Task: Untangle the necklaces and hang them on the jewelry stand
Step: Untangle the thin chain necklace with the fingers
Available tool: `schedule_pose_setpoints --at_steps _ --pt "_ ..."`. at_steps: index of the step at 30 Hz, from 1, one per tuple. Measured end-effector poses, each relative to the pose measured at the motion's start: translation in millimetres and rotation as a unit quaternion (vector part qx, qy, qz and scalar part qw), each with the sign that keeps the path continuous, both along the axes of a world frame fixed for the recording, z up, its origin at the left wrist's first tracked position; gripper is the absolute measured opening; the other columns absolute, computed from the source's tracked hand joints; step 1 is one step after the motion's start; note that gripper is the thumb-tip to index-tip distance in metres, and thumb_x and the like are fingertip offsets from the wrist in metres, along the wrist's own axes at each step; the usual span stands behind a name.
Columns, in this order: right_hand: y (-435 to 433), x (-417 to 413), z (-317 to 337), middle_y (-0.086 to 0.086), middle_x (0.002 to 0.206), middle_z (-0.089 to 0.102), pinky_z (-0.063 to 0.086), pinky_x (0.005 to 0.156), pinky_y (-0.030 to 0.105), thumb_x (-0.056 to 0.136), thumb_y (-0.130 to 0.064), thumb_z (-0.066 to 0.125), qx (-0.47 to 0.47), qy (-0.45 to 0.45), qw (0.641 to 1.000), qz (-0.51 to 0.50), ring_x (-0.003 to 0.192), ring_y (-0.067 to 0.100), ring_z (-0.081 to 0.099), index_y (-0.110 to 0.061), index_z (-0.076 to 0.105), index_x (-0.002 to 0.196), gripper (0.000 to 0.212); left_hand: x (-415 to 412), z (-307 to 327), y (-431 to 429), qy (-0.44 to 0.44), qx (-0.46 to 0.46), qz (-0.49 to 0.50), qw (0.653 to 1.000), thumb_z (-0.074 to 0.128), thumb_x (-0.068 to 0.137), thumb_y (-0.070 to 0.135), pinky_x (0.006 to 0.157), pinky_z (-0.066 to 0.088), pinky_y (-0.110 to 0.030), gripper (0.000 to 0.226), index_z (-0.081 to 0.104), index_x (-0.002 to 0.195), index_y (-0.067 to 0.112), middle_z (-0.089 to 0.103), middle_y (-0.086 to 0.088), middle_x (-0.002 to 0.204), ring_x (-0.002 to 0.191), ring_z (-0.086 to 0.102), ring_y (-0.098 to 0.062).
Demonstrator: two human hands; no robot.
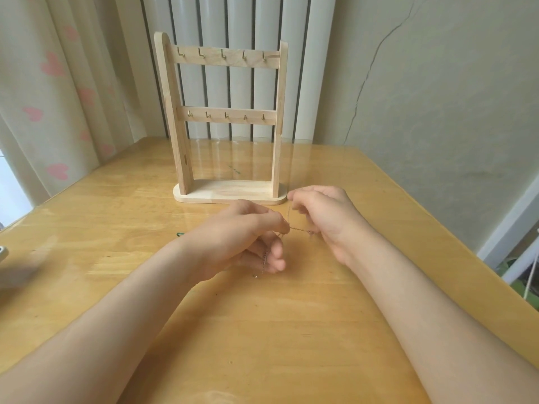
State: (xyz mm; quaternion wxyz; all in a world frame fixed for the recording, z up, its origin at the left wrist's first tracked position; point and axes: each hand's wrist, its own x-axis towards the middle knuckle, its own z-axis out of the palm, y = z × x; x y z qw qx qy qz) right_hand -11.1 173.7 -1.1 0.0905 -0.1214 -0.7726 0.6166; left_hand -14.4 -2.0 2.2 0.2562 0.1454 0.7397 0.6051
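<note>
Thin metal necklace chains (299,229) stretch twisted between my two hands above the wooden table (262,330). My left hand (242,237) pinches one end, and a loose length of chain (265,258) hangs down past its fingers to the tabletop. My right hand (323,214) pinches the other end, with a fine strand rising to its fingertips. Behind the hands stands the wooden jewelry stand (224,118), upright, with two bars of brass hooks that all look bare.
A small green object (180,234) peeks out left of my left wrist. A grey thing (3,252) sits at the table's left edge. Curtains hang on the left, a radiator is behind the stand, and a wall runs along the right.
</note>
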Motion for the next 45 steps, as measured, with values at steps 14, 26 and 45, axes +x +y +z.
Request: schedule_pose_setpoints --at_steps 14,26,45 --pt "10 7 11 -0.01 0.083 0.07 0.047 0.067 0.022 0.083 -0.013 0.077 0.184 0.068 0.98 0.043 0.072 0.006 0.061 -0.024 0.066 0.089 0.016 -9 -5 3 -0.157 0.114 0.111 0.975 0.066 0.099 0.005 0.086 0.066 -0.046 0.023 0.066 0.118 -0.007 0.079 -0.024 0.101 0.091 0.08 -0.035" --pt "0 12 7 -0.006 0.079 0.076 0.056 0.067 0.026 0.076 -0.006 0.076 0.275 0.165 0.937 0.139 0.071 0.013 0.068 -0.029 0.047 0.101 0.045 -8 -5 4 -0.122 0.09 0.121 0.981 0.068 0.099 0.007 0.09 0.065 -0.046 0.022 0.072 0.114 -0.008 0.079 -0.026 0.1 0.097 0.08 -0.033" --pt "2 10 1 0.0 0.09 0.06 0.042 0.056 0.021 0.088 -0.006 0.062 0.285 0.167 0.922 0.201 0.059 0.004 0.044 -0.028 0.031 0.101 0.041 -9 -8 3 -0.033 0.038 0.112 0.992 0.061 0.103 0.011 0.064 0.065 -0.039 0.025 0.066 0.117 -0.009 0.074 -0.023 0.094 0.068 0.074 -0.031"
